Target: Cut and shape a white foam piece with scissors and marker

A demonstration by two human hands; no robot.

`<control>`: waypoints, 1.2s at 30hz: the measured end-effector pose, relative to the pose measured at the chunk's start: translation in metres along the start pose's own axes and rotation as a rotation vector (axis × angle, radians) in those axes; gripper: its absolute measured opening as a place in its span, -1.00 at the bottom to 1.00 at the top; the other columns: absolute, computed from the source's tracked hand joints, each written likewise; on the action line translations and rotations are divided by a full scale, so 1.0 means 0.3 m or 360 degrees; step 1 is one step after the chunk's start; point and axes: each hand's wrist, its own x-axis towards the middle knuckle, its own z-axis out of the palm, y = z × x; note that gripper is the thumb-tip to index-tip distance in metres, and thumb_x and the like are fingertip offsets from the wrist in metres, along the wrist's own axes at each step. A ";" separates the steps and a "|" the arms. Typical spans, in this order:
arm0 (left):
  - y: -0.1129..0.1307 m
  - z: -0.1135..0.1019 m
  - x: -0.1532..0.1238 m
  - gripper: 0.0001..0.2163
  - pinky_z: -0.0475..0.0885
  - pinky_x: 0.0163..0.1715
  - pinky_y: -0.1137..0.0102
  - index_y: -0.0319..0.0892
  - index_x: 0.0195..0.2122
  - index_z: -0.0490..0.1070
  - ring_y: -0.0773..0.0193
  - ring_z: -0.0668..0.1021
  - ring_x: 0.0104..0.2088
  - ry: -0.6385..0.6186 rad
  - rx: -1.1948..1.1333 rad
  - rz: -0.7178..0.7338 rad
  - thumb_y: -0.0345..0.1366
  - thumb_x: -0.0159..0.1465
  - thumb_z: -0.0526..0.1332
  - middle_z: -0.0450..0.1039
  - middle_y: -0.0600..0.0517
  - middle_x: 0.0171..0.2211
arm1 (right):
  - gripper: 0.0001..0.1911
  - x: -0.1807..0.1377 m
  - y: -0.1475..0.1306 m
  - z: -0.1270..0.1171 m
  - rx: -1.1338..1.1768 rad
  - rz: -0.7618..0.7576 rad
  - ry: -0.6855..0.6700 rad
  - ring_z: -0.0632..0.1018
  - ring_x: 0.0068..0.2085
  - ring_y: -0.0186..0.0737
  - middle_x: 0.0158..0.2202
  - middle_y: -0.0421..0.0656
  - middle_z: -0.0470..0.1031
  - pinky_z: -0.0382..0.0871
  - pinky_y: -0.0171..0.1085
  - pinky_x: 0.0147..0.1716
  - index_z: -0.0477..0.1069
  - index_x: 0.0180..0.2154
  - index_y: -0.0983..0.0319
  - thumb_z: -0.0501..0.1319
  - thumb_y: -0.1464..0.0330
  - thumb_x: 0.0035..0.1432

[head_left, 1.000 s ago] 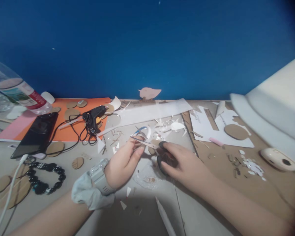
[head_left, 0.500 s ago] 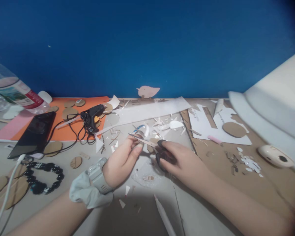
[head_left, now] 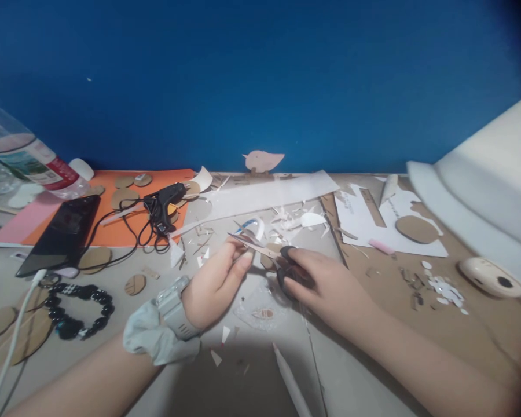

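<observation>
My right hand (head_left: pixel 312 278) grips black-handled scissors (head_left: pixel 264 250), fingers through the loops, blades pointing left. At the blade tips, my left hand (head_left: pixel 223 278) is closed in a pinch, thumb against fingers; what it pinches is too small or hidden to make out. It wears a pale watch and a grey-green scrunchie (head_left: pixel 143 336). Just beyond the blades lies a white and blue ring (head_left: pixel 255 227), partly covered by my fingers. Below the scissors, a clear plastic piece (head_left: pixel 260 313) rests on the table, and a white pen (head_left: pixel 290 379) lies nearer to me.
A black glue gun (head_left: pixel 162 208) with its cord lies on orange paper (head_left: pixel 113 217) at left, near a phone (head_left: pixel 61 231), a beaded bracelet (head_left: pixel 80 310) and a bottle (head_left: pixel 39 165). Paper scraps are scattered mid-table. Cardboard (head_left: pixel 386 324) and cut white paper (head_left: pixel 351 223) lie right.
The whole view has shifted very slightly. Both hands and the scissors hold nearly the same pose, blades still at the left fingertips.
</observation>
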 end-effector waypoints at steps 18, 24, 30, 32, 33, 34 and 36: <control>0.006 -0.003 -0.003 -0.83 0.36 -0.08 0.29 -0.15 -0.09 0.23 0.22 0.47 -0.15 0.0012 0.0046 -0.0038 -0.26 0.39 -0.05 0.42 0.01 -0.24 | -0.88 -0.004 -0.003 -0.007 -0.0126 -0.0030 0.0052 0.51 -0.29 -0.09 -0.29 -0.09 0.50 0.29 -0.26 -0.39 0.35 -0.25 0.20 0.12 0.32 0.17; 0.000 -0.003 -0.007 -0.86 0.37 -0.19 0.32 -0.15 -0.17 0.23 0.26 0.46 -0.27 0.0029 0.0136 -0.0064 -0.25 0.38 -0.05 0.41 0.04 -0.32 | -0.88 -0.002 0.002 -0.006 -0.0161 -0.0036 0.0065 0.51 -0.27 -0.08 -0.29 -0.09 0.50 0.28 -0.26 -0.38 0.35 -0.23 0.20 0.11 0.33 0.18; 0.003 -0.005 -0.004 -0.88 0.36 -0.16 0.37 -0.15 -0.16 0.22 0.28 0.48 -0.21 0.0012 0.0117 -0.0031 -0.29 0.39 -0.05 0.44 0.04 -0.26 | -0.90 0.003 0.006 -0.005 -0.0119 -0.0025 0.0103 0.51 -0.28 -0.10 -0.28 -0.10 0.50 0.29 -0.27 -0.37 0.34 -0.25 0.19 0.11 0.34 0.19; 0.005 -0.007 -0.002 -0.84 0.34 -0.08 0.37 -0.16 -0.05 0.20 0.28 0.48 -0.11 -0.0014 0.0079 -0.0002 -0.31 0.39 -0.06 0.45 0.00 -0.17 | -0.89 0.004 0.010 -0.007 -0.0088 -0.0002 0.0139 0.51 -0.28 -0.12 -0.28 -0.11 0.50 0.29 -0.27 -0.38 0.33 -0.23 0.19 0.10 0.34 0.20; 0.005 -0.007 -0.001 -0.82 0.34 -0.05 0.37 -0.17 -0.02 0.18 0.28 0.48 -0.09 -0.0021 0.0070 0.0010 -0.31 0.39 -0.06 0.45 -0.02 -0.14 | -0.88 0.004 0.013 -0.007 -0.0080 0.0012 0.0162 0.51 -0.28 -0.12 -0.28 -0.11 0.50 0.29 -0.28 -0.38 0.33 -0.22 0.19 0.09 0.34 0.20; 0.004 -0.006 -0.001 -0.81 0.34 -0.05 0.37 -0.17 -0.01 0.17 0.28 0.48 -0.09 -0.0019 0.0074 0.0017 -0.31 0.39 -0.05 0.45 -0.03 -0.13 | -0.87 0.004 0.015 -0.008 -0.0074 0.0024 0.0182 0.51 -0.28 -0.12 -0.26 -0.11 0.50 0.29 -0.27 -0.37 0.33 -0.20 0.20 0.09 0.33 0.21; 0.000 -0.003 -0.002 -0.80 0.36 -0.08 0.37 -0.17 0.00 0.18 0.27 0.50 -0.10 0.0021 0.0160 0.0033 -0.30 0.39 -0.05 0.46 -0.03 -0.13 | -0.84 0.004 0.019 -0.009 -0.0068 0.0029 0.0204 0.51 -0.26 -0.11 -0.24 -0.10 0.51 0.30 -0.27 -0.35 0.33 -0.17 0.20 0.09 0.34 0.21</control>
